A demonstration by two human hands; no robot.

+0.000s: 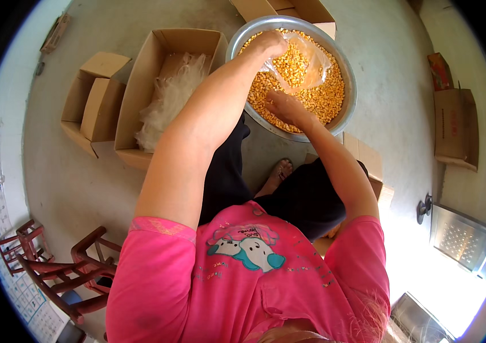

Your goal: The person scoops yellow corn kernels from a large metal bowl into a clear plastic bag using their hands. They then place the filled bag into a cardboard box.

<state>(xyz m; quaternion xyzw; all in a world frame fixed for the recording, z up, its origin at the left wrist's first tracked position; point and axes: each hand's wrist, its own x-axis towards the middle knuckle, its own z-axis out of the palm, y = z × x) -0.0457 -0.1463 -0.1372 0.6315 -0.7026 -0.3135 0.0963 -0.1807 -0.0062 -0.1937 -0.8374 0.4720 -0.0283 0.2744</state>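
A round metal basin holds a deep layer of yellow corn kernels. Over the kernels, at the far side of the basin, my left hand grips the edge of a clear plastic bag. Kernels show in the bag, which lies slanted on the heap. My right hand is down at the near side of the heap, just below the bag. Its fingers are curled and partly hidden among the kernels, so what they hold cannot be made out.
Left of the basin, an open cardboard box contains a pile of clear plastic bags. A smaller open box is beside it. Another carton stands behind the basin. Red wooden stools are at lower left; a carton sits far right.
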